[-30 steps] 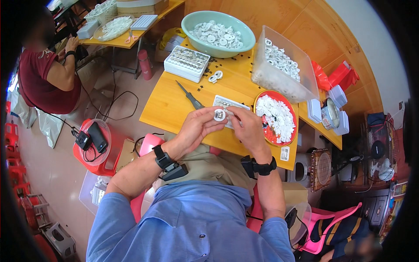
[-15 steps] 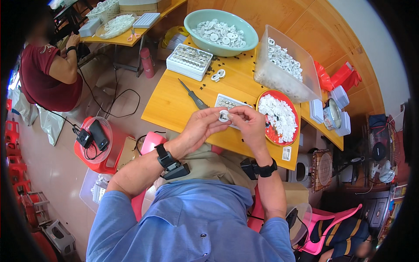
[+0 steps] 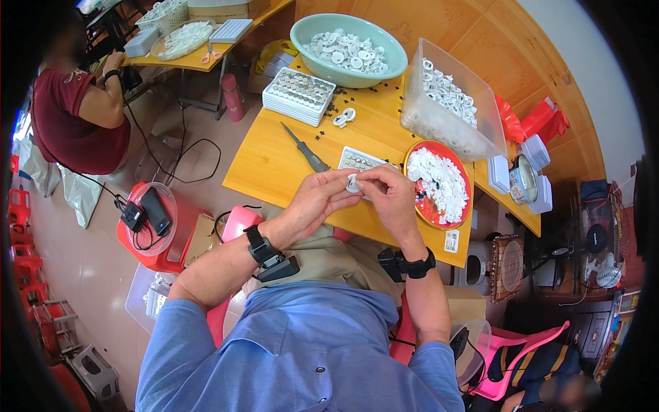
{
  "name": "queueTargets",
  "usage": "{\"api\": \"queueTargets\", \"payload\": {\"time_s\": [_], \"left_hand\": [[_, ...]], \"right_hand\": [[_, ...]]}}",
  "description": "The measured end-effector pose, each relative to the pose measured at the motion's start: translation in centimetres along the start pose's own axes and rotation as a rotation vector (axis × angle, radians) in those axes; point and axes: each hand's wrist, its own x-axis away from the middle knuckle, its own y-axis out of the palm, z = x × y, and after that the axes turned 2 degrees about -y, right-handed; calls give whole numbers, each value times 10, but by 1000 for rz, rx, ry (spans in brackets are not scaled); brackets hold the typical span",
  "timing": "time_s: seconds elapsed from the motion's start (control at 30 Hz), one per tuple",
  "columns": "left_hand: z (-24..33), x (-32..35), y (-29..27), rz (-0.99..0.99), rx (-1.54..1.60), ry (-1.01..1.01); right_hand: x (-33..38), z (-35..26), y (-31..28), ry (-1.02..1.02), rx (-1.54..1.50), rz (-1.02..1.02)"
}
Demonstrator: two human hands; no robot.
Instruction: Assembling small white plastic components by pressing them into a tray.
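Observation:
A small round white plastic piece [image 3: 352,183] is pinched between the thumb and fingers of my left hand [image 3: 317,202]. My right hand [image 3: 390,199] is closed too, its thumb and forefinger pressing on the right side of the same piece. Whether anything smaller sits under those fingertips is hidden. Just beyond my fingers lies a white tray [image 3: 358,160] of round metallic discs, partly covered by my right hand. To its left rests a grey screwdriver-like tool [image 3: 309,154] with a dark tip. Two joined white round parts [image 3: 344,117] lie farther back.
A red round tray with a yellow rim [image 3: 469,199] holds white pieces at right. Behind stand a pale green basin [image 3: 300,45], a clear bin [image 3: 412,103] of white parts and stacked disc trays [image 3: 294,110]. Small black bits dot the table. A person in dark red [image 3: 82,123] sits at left.
The white piece has turned slightly in my fingertips, and my right fingers now cover more of it. My arms and the things on the table stay in place.

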Motion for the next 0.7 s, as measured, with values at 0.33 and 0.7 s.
{"api": "queueTargets", "payload": {"time_s": [0.33, 0.7], "left_hand": [[-1, -1, -2, 30, -47, 15], [-3, -2, 1, 57, -319, 155]], "right_hand": [[1, -2, 4, -61, 56, 38], [3, -3, 8, 123, -114, 12]]}}
